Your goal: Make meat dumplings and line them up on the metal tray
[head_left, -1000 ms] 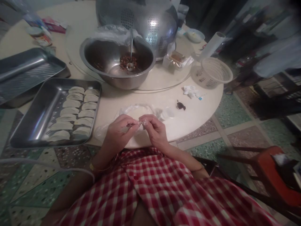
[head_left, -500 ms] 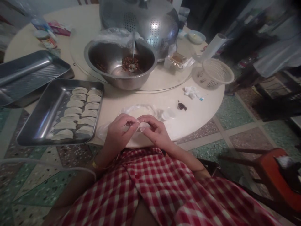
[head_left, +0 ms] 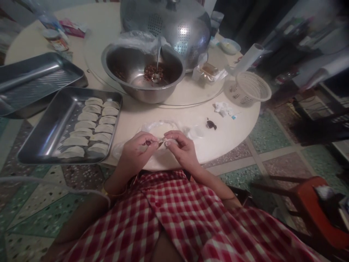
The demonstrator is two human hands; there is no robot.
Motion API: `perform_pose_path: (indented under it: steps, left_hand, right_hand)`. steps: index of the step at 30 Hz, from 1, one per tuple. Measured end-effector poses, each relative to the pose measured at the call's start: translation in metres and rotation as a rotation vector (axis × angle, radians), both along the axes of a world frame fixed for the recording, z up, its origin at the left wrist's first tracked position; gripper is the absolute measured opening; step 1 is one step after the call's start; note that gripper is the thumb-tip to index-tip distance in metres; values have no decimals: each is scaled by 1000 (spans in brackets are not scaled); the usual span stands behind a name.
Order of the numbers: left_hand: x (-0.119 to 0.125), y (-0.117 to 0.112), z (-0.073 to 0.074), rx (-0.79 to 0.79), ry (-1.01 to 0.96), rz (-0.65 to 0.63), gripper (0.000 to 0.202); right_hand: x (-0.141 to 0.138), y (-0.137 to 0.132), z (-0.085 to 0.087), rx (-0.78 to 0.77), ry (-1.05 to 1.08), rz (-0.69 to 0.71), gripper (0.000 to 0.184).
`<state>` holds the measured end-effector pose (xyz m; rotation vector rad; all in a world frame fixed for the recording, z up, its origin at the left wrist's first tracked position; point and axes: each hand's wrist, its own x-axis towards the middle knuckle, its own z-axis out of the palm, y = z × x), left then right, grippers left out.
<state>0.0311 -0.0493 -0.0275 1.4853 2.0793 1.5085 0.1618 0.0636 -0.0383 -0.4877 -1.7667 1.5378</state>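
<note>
Between my two hands is a dumpling (head_left: 161,143), small and pale, mostly covered by my fingers. My left hand (head_left: 139,147) pinches its left side with thumb and forefinger. On its right side my right hand (head_left: 182,146) pinches it the same way, thumb near the edge. A metal tray (head_left: 42,140) to the left holds two rows of folded dumplings (head_left: 86,124). Just beyond my hands lies a clear plastic bag (head_left: 159,125) with pale round wrappers. Farther back, a steel bowl (head_left: 147,95) contains dark chopped filling (head_left: 149,72) and a spoon (head_left: 158,54).
A second metal tray (head_left: 35,82) overlaps the first at far left. Behind the bowl stands a large perforated steel colander (head_left: 166,22). A plastic basket (head_left: 252,87), a dark scrap (head_left: 211,124) and crumpled paper (head_left: 223,108) lie rightward. An orange stool (head_left: 313,207) stands on the floor.
My fingers have shifted slightly along the dumpling's edge, with the right fingertips now drawn a little apart from the left. The view has tilted a little.
</note>
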Motion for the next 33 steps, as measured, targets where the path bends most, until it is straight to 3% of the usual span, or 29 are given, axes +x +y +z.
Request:
perform_pose_path:
  steps: [10,16,29,33]
  left_hand:
    - [-4,-4,3,-99,-7,27,16]
    - [-5,-5,3,-70,132,-18,13]
    - [-6,-10,-3,-57,321,42,19]
    - [-6,-7,-3,-102,176,103,18]
  right_hand:
    - [-1,2,1,44,-28,-50,9]
    - [-2,2,-1,64,-25,-47,6]
    - [-3,3,-1,37,-46,-55,5]
    - [-3,3,-2,36,-61,-57,9]
